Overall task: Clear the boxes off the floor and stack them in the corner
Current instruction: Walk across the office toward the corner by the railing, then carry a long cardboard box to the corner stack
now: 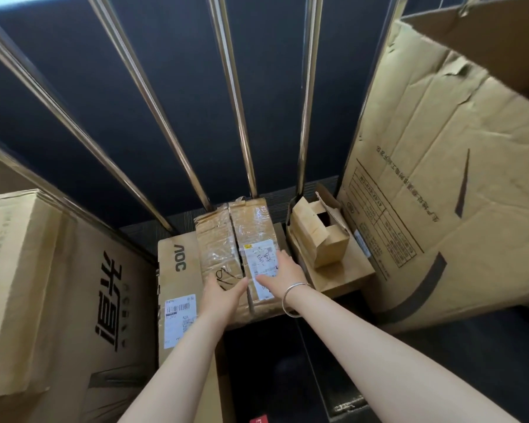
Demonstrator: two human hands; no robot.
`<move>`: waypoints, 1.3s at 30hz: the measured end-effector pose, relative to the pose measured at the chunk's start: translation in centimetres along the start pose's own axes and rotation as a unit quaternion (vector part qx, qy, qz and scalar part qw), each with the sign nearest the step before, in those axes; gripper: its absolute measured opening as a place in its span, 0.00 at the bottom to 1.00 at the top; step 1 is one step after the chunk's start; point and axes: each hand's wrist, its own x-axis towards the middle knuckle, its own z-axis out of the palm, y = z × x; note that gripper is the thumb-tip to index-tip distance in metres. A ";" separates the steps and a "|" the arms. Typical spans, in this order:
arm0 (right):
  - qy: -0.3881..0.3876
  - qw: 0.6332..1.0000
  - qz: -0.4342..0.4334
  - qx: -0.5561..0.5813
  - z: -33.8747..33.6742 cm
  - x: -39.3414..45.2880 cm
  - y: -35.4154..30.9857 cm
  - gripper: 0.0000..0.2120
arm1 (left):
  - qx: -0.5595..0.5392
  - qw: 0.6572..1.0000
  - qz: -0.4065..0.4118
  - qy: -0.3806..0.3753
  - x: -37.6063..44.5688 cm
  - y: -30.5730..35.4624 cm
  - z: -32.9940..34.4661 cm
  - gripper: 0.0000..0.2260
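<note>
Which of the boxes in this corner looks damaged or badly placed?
The taped box under both hands is worn: its top edge is torn and its wrapping wrinkled. The small box to its right lies open with loose flaps. The tall box is creased and leans.

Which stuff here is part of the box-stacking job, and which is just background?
Part of the job:
- tape-wrapped brown cardboard box with white label, both hands on it: left hand, right hand
- flat brown AOC carton underneath
- small open-flapped cardboard box
- tall creased brown carton

Background:
- metal railing bars
- silver bracelet
</note>
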 end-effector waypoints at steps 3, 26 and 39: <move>0.014 0.999 0.007 0.046 -0.8 -2.0 -1.2 0.28 | -0.042 0.999 0.000 -0.013 -1.6 1.9 -0.3 0.43; 0.230 0.941 0.040 0.243 -7.5 -42.5 -7.5 0.31 | -0.004 0.959 0.168 -0.226 -34.6 6.4 -12.3 0.45; 0.406 0.862 0.080 0.292 -11.6 -65.5 0.1 0.30 | 0.063 0.874 0.274 -0.397 -56.1 7.5 -5.9 0.45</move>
